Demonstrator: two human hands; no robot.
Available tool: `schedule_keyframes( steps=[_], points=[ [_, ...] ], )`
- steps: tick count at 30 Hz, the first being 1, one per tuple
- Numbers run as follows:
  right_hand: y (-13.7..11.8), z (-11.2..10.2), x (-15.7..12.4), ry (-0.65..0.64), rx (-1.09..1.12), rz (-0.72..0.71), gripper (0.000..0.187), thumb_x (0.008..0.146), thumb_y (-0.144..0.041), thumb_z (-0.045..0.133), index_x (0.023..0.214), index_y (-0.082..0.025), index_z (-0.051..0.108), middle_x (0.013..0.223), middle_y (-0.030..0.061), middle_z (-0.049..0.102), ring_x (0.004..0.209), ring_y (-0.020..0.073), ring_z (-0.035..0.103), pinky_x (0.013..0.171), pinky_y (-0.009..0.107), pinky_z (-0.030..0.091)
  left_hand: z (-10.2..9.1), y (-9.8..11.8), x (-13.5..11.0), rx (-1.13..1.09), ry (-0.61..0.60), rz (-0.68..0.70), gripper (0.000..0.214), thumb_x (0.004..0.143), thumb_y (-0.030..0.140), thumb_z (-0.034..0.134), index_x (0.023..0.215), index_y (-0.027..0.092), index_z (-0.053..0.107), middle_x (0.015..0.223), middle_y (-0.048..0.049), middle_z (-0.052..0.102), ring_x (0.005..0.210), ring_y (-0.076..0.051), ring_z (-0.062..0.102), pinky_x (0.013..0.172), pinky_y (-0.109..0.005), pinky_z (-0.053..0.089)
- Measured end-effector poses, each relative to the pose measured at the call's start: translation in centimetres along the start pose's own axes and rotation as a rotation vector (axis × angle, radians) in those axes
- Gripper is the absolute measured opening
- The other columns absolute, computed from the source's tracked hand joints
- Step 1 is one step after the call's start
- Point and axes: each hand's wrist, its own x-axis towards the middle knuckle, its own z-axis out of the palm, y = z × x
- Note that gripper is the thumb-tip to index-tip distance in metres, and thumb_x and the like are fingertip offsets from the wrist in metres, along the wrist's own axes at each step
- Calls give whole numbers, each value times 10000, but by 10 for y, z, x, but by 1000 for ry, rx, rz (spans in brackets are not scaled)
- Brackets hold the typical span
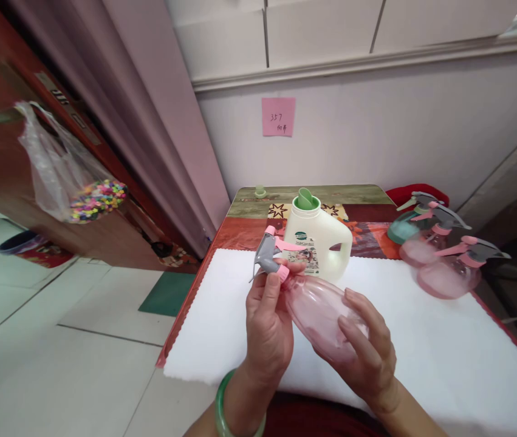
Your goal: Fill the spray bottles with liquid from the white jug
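Note:
A pink see-through spray bottle is held tilted between my two hands, above the white mat. My left hand pinches the pink collar of its grey and pink trigger head at the neck. My right hand wraps around the bottle's rounded body from the right and below. Whether the collar is fully threaded on the neck I cannot tell. Just behind stands a cream jug with a handle, a printed label and a green spout in its open mouth.
At the right stand two pink spray bottles and a teal one. A small green cap sits at the table's back left. A pink note is on the wall. A plastic bag of colourful bits hangs from the door handle.

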Motion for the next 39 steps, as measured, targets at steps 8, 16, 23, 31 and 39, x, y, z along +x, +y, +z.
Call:
schedule_keyframes(
  steps=[8, 16, 23, 31, 39],
  points=[
    [-12, 3, -2, 24, -24, 118, 858, 745, -208, 942, 1470, -271, 488, 1431, 145, 609, 1277, 308, 661, 978, 489, 664, -1, -7, 3, 23, -29, 37, 276, 900, 479, 788, 977, 217, 827, 991, -69, 837, 1005, -232, 764, 956, -370, 576],
    [-25, -11, 8, -213, 1023, 1214, 858, 701, -544, 915, 1432, -262, 566, 1387, 178, 678, 1131, 371, 735, 735, 432, 689, -14, -6, 11, -77, -236, -38, 281, 929, 483, 749, 1038, 227, 788, 943, -46, 777, 1017, -276, 759, 1050, -514, 559],
    [-22, -14, 37, -495, 1890, 2023, 886, 792, -901, 621, 1246, -143, 682, 1053, 155, 789, 773, 228, 791, 482, 213, 591, -20, -10, 18, -179, -368, -84, 271, 944, 491, 721, 1076, 257, 754, 907, -24, 727, 975, -267, 748, 1009, -521, 586],
    [-42, 5, 31, -287, 1336, 1728, 927, 883, -876, 512, 1584, -278, 406, 1448, 199, 638, 1109, 356, 753, 594, 406, 681, -23, -4, 28, -45, -131, 94, 208, 939, 404, 756, 1030, 219, 780, 858, -14, 721, 846, -177, 733, 870, -327, 598],
    [-34, 15, -2, -237, 528, 717, 922, 752, -467, 903, 1531, -258, 457, 1471, 168, 594, 1300, 360, 653, 1062, 523, 596, -29, 2, 33, -12, -126, 85, 251, 920, 432, 776, 1047, 216, 790, 919, -32, 762, 901, -207, 752, 946, -374, 590]
  ],
)
